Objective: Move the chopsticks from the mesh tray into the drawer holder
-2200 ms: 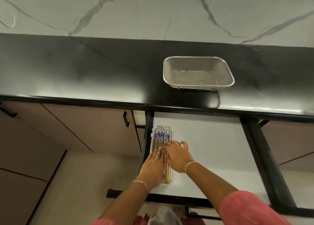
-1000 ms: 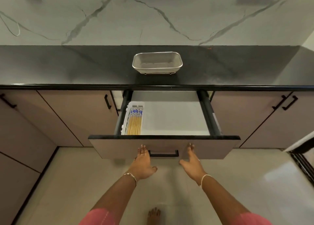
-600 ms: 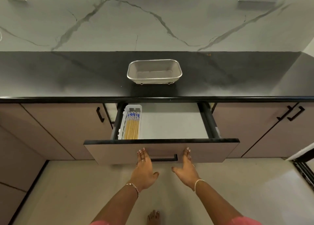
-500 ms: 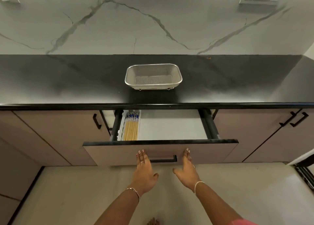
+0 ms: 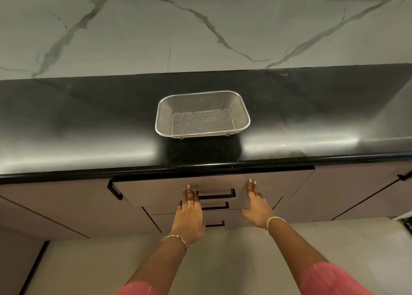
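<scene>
i see the mesh tray empty on the desk, and the left hand and right hand press flat, holding nothing, on the nearly closed drawer: almost done.

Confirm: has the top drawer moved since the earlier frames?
Yes. The drawer front has slid inward, under the countertop edge, and its inside no longer shows. The left hand and right hand press flat on it.
</scene>
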The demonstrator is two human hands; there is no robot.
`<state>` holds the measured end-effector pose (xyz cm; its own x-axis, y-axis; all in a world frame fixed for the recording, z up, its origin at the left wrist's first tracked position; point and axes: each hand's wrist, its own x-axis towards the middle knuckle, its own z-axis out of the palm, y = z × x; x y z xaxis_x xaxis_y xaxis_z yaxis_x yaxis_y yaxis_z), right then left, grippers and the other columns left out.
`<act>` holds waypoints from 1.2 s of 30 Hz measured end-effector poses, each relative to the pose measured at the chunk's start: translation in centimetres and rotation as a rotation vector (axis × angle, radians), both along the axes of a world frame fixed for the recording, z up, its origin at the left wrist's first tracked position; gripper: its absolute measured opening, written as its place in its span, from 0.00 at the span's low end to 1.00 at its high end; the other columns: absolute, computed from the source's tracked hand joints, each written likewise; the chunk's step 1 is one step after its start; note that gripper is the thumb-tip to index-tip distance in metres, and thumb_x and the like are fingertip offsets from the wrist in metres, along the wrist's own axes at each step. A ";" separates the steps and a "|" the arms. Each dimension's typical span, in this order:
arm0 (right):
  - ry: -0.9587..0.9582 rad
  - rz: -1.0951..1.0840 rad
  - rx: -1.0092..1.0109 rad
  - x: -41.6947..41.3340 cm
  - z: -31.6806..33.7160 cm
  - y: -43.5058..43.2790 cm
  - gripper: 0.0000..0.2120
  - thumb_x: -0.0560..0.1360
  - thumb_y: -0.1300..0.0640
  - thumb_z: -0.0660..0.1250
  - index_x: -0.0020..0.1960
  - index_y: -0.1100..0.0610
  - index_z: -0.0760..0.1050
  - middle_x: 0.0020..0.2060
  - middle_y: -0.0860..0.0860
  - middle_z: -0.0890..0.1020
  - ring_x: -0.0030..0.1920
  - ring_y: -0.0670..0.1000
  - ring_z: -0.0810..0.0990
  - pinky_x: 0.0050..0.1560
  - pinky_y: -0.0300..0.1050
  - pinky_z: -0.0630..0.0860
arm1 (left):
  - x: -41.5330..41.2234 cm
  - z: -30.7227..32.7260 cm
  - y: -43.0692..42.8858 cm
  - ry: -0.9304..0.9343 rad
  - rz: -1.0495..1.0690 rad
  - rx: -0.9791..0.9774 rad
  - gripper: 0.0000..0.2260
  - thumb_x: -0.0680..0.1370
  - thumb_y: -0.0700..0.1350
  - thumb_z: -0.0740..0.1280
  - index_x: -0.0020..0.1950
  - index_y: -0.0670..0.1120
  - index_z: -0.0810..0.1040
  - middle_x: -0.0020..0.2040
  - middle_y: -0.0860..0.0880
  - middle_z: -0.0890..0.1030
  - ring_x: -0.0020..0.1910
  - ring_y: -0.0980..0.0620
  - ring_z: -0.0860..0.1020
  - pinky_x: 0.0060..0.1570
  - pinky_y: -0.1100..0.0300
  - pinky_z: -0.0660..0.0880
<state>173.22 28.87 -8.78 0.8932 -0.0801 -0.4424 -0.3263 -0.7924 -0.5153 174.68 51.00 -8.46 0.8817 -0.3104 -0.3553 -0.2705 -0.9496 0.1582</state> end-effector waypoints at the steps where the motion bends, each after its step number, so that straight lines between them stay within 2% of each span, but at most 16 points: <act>1: 0.028 0.034 -0.031 0.3 -0.2 -0.1 0.52 0.75 0.53 0.68 0.73 0.51 0.25 0.75 0.51 0.32 0.77 0.59 0.46 0.74 0.56 0.52 | 0.6 -0.2 -0.1 0.010 -0.013 0.011 0.43 0.79 0.50 0.63 0.76 0.37 0.33 0.75 0.37 0.30 0.76 0.39 0.35 0.76 0.45 0.45; 4: 0.059 0.092 -0.068 0.9 -1.2 -0.5 0.54 0.74 0.51 0.68 0.67 0.48 0.19 0.69 0.47 0.24 0.77 0.58 0.43 0.74 0.57 0.54 | 1.8 -1.2 -0.3 0.035 -0.054 0.049 0.42 0.80 0.51 0.61 0.75 0.37 0.31 0.73 0.35 0.28 0.75 0.37 0.32 0.75 0.46 0.40; 6: 0.062 0.104 -0.084 1.3 -1.5 -0.7 0.54 0.74 0.51 0.67 0.65 0.46 0.18 0.67 0.46 0.22 0.77 0.57 0.42 0.74 0.59 0.55 | 2.4 -1.6 -0.2 0.026 -0.084 0.075 0.41 0.80 0.51 0.60 0.75 0.36 0.31 0.72 0.34 0.27 0.74 0.37 0.31 0.73 0.47 0.36; 13: 0.044 0.051 -0.105 3.1 -2.1 -0.3 0.52 0.75 0.50 0.66 0.68 0.46 0.20 0.70 0.45 0.25 0.77 0.55 0.43 0.75 0.57 0.54 | 4.3 -2.5 0.7 -0.021 -0.155 0.087 0.37 0.81 0.48 0.57 0.75 0.36 0.32 0.71 0.35 0.26 0.74 0.36 0.31 0.70 0.48 0.31; 19: -0.003 0.011 -0.104 3.8 -2.7 0.3 0.51 0.75 0.52 0.66 0.67 0.44 0.20 0.68 0.43 0.25 0.77 0.55 0.47 0.74 0.57 0.57 | 5.1 -2.6 1.1 -0.013 -0.185 0.107 0.36 0.81 0.47 0.56 0.76 0.37 0.33 0.72 0.36 0.26 0.75 0.37 0.32 0.70 0.49 0.31; 22: -0.017 0.009 -0.110 3.7 -2.5 0.0 0.51 0.75 0.53 0.66 0.68 0.44 0.21 0.69 0.43 0.27 0.77 0.55 0.48 0.74 0.57 0.58 | 5.3 -2.5 1.3 0.014 -0.178 0.108 0.37 0.81 0.47 0.57 0.76 0.38 0.32 0.74 0.37 0.28 0.76 0.39 0.32 0.74 0.49 0.34; 24: -0.033 0.006 -0.100 3.5 -2.0 -0.1 0.50 0.75 0.55 0.66 0.70 0.45 0.23 0.71 0.44 0.29 0.77 0.54 0.48 0.74 0.56 0.58 | 5.3 -2.1 1.4 0.027 -0.163 0.094 0.39 0.80 0.48 0.59 0.76 0.39 0.32 0.75 0.38 0.29 0.76 0.40 0.33 0.75 0.49 0.37; 27: -0.049 -0.019 -0.080 2.9 -1.1 0.0 0.47 0.75 0.56 0.65 0.75 0.49 0.31 0.77 0.48 0.37 0.77 0.55 0.49 0.75 0.54 0.56 | 4.7 -1.0 1.2 0.031 -0.086 0.020 0.41 0.79 0.49 0.62 0.77 0.39 0.34 0.77 0.38 0.34 0.78 0.42 0.38 0.75 0.51 0.41; 31: 0.001 0.000 -0.153 0.4 0.5 0.9 0.41 0.76 0.54 0.65 0.78 0.53 0.40 0.78 0.53 0.43 0.76 0.60 0.53 0.73 0.56 0.59 | 2.3 0.7 1.6 0.034 -0.042 -0.007 0.43 0.78 0.51 0.64 0.77 0.38 0.36 0.77 0.37 0.36 0.77 0.39 0.40 0.76 0.47 0.47; 36: -0.083 0.003 -0.188 -3.7 3.9 2.1 0.37 0.77 0.56 0.64 0.78 0.54 0.47 0.78 0.54 0.47 0.76 0.60 0.55 0.72 0.54 0.62 | -1.8 3.9 2.4 -0.110 0.007 -0.032 0.41 0.79 0.48 0.64 0.77 0.36 0.37 0.78 0.36 0.38 0.78 0.39 0.41 0.76 0.48 0.47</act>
